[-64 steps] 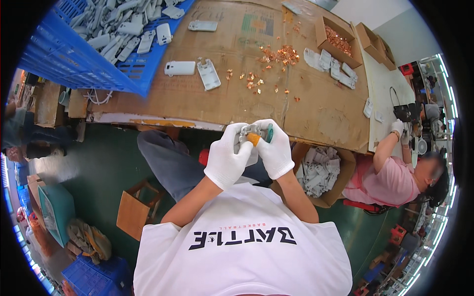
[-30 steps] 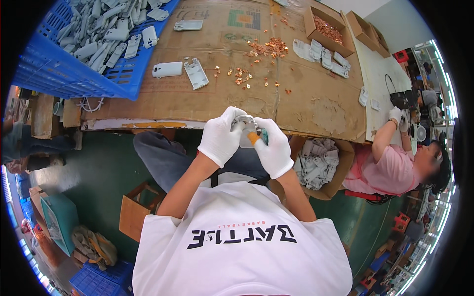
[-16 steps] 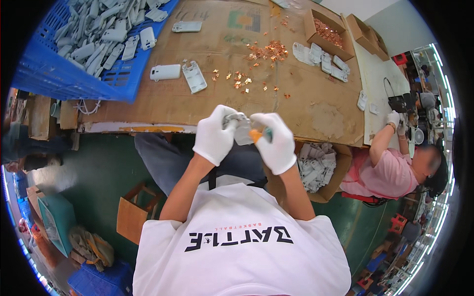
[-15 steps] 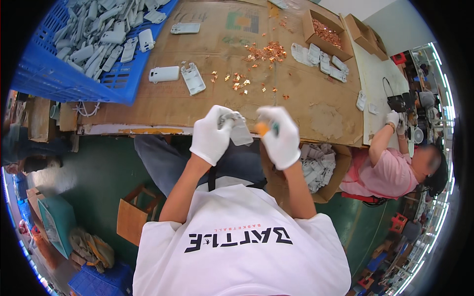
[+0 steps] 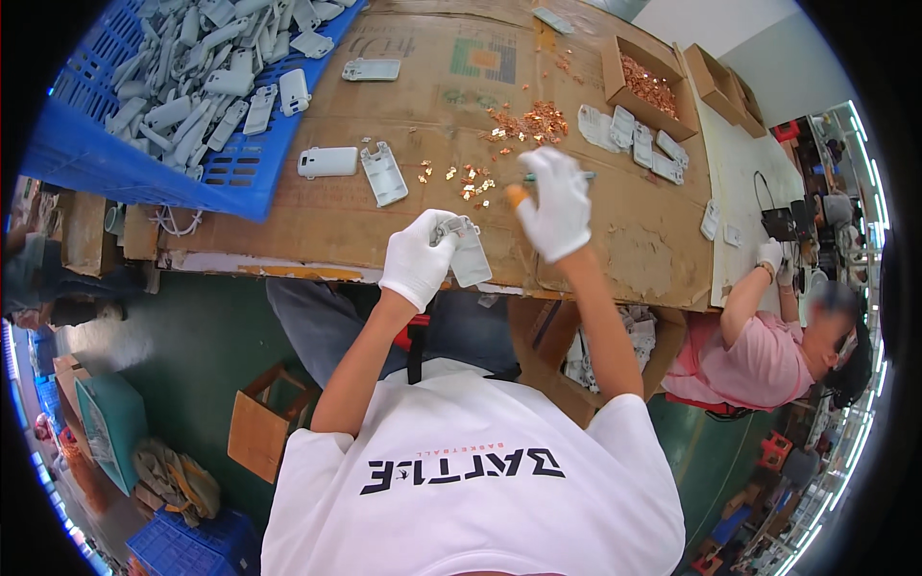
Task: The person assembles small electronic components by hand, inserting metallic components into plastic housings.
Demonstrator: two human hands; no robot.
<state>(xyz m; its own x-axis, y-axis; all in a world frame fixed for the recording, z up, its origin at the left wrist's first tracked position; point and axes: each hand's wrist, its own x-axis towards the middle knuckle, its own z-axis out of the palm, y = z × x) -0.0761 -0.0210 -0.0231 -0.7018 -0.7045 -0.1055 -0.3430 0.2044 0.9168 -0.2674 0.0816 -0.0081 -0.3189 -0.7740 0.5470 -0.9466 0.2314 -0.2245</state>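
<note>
White-gloved, our left hand [image 5: 419,259] has its fingers clenched round a grey plastic housing [image 5: 468,254] at the near edge of the cardboard-covered surface [image 5: 615,230]. Our right hand [image 5: 557,204], gripping a screwdriver [image 5: 526,182], reaches over scattered copper contacts [image 5: 471,180]; picking one calls for a fine pinch. Blue crate [image 5: 86,154] left, green floor [image 5: 202,336] below.

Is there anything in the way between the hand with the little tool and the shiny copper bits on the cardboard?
Nothing visible blocks it. The right hand, holding a small screwdriver, hovers over the cardboard just beside the scattered copper pieces. Only bare cardboard lies between them. The left hand holds a grey plastic part off to the side.
</note>
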